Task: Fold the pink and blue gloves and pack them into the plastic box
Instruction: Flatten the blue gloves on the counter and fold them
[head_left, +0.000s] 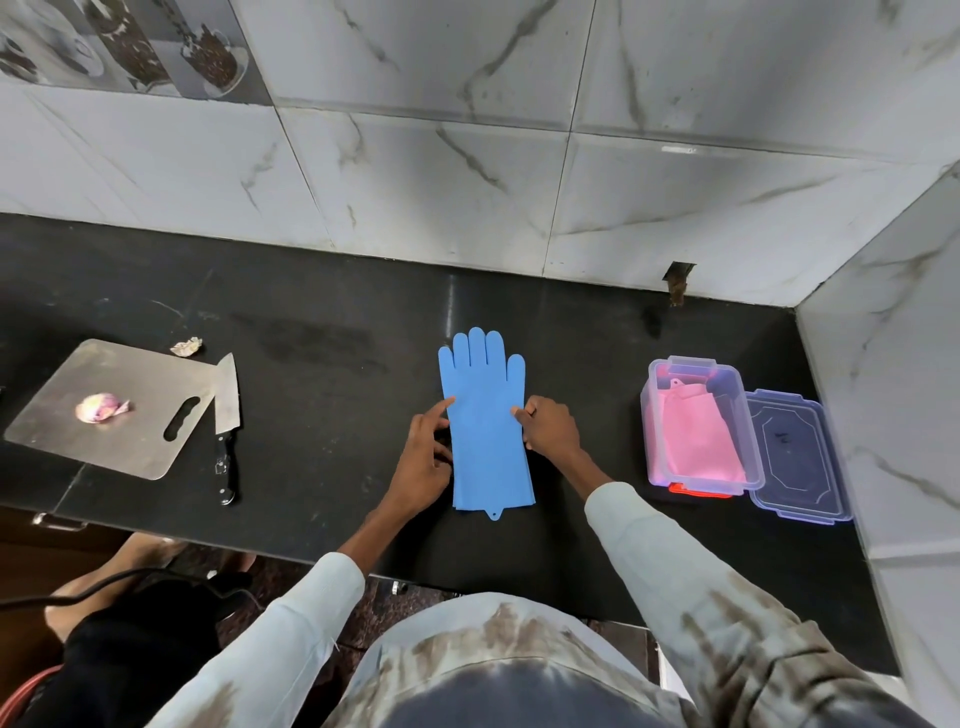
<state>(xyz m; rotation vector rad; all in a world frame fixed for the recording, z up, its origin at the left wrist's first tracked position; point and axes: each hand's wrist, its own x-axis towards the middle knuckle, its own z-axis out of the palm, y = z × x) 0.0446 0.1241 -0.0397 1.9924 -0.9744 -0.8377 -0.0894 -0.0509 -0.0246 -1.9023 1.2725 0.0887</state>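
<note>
A: Where was the blue glove (485, 426) at that point?

B: Flat on the dark table (322, 374), fingers pointing to the far side, cuff near the person. It looked like a stacked pair, though I couldn't be sure.

A: And the hands?

B: The left hand (423, 462) rested at the glove's left edge, fingers loosely spread and touching it. The right hand (550, 428) was curled at the right edge, fingertips seeming to pinch the rim. I'd judge they were squaring it up, ready to fold.

A: The pink one?

B: The pink glove (698, 441) lay folded inside the plastic box (649, 415), well to the right, with the lid (800, 457) set just beside it, so the box stayed open for the blue one.

A: Anything in the way?

B: No. The cutting board (114, 415) and knife (227, 410) sat far left.
</note>
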